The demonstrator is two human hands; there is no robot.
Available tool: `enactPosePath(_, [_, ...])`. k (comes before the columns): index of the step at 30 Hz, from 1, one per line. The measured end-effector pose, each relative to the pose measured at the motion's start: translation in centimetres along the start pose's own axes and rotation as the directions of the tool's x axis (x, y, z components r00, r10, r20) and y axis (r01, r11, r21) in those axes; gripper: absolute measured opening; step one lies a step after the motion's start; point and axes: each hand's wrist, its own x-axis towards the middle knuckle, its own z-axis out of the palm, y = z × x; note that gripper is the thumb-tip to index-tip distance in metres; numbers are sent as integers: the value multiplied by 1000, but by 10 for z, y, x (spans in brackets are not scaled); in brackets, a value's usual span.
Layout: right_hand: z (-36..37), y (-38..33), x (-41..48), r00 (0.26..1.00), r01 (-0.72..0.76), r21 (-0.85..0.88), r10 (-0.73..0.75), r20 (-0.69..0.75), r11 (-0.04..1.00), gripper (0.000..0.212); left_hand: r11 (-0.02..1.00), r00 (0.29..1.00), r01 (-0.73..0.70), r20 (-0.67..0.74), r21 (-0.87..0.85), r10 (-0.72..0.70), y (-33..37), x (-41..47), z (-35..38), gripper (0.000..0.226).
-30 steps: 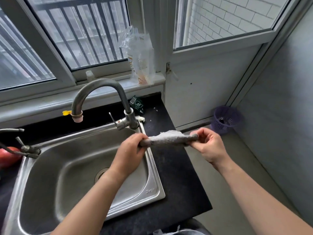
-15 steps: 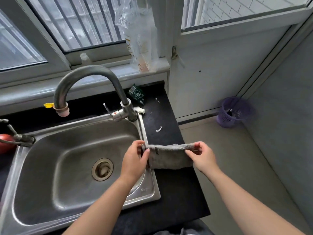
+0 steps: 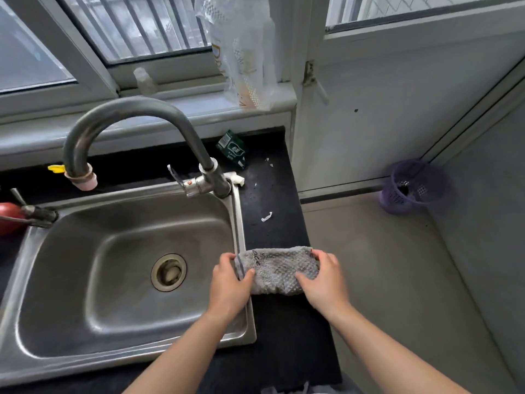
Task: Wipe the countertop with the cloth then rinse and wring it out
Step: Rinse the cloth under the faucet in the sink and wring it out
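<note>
Cloth [image 3: 279, 270]: grey, nubbly dotted texture, folded into a short wide pad with a darker stitched band and small lettering at its left end; lettering too small to read. It lies low in the centre of the frame on the black countertop [image 3: 272, 234], its left end over the right rim of the steel sink [image 3: 240, 223]. Left hand [image 3: 231, 282] grips the left end, thumb on top, fingers curled around the edge. Right hand [image 3: 324, 280] grips the right end, thumb pressed on the top face, fingers wrapped over the far edge. Cloth's underside and near edge partly covered by both hands; wet or dry cannot be told. White scraps [image 3: 266, 216] lie on the countertop above the cloth, well apart from it. Green packet [image 3: 231, 147] near the faucet [image 3: 136, 115] base, print unreadable. Red object [image 3: 10, 220] at left edge cut off by the frame, not identifiable. Purple basket [image 3: 409, 187] at right is blurred. Plastic bag [image 3: 241, 46] on the sill, top cropped, contents unclear. Dark shape at bottom edge cut off.
</note>
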Motion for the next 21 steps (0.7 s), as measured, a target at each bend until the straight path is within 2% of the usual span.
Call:
enactPosePath(6, [-7,-2,5,1000,23,100,-24,11,995,43,998,1000,-20,0,63,20,-11,-17,3,42])
enactPosePath(9, [-10,-17,3,993,122,174,-119,-26,977,38,998,999,-51,-2,23,51,-19,-17,5,39])
enactPosePath(11, [-6,-33,-5,975,223,254,-219,-46,941,40,996,999,-46,-21,-73,45,-22,-17,7,24])
enactPosePath(12, [-1,-41,-11,963,261,305,-268,-18,916,41,990,999,-42,-26,-132,39,-24,-17,7,19])
enactPosePath(14, [14,-52,-22,928,292,377,-355,109,879,39,976,999,-47,-12,-210,46,-29,-17,6,24])
enactPosePath(16, [29,-53,-26,880,242,400,-374,293,884,34,946,999,-4,36,-323,17,-30,-18,0,24])
enactPosePath(18, [35,-51,-24,857,148,452,-342,385,880,36,869,994,101,84,-484,-69,-30,-19,-5,18])
enactPosePath(20, [29,-48,-20,908,161,489,-323,267,857,46,814,985,169,115,-556,-126,-30,-21,-10,19])
enactPosePath(21, [24,-46,-16,937,202,475,-310,160,857,48,834,988,152,94,-530,-120,-32,-21,-11,18])
